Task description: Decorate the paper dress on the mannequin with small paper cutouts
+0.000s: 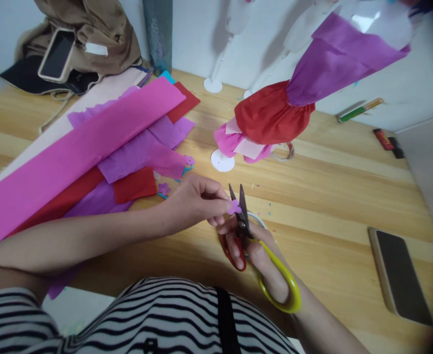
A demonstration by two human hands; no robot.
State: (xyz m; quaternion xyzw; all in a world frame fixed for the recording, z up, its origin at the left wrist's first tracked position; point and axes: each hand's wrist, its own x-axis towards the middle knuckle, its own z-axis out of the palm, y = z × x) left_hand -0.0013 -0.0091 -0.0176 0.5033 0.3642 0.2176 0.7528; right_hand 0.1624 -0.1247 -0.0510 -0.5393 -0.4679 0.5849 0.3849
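Observation:
Between the thumb and fingers of my left hand [197,199] is a small purple paper flower [234,207]. My right hand [266,263] grips a pair of scissors [292,287] with one yellow and one red handle loop. The scissor blades are spread, with the purple paper at them. Left of my left hand lie two more small paper flowers, one purple [163,189] and one pinkish purple [189,160]. Behind my hands stands a doll-like form on a white round base [222,161], dressed in a purple top [343,59], a red puffed skirt [271,115] and pink frills [228,142].
Pink [87,142], purple and red crepe paper sheets are piled at the left. A brown bag [105,29] with a phone [57,55] sits behind them. Another phone [400,275] lies at the right. A tape roll [256,219] is partly hidden by my right hand.

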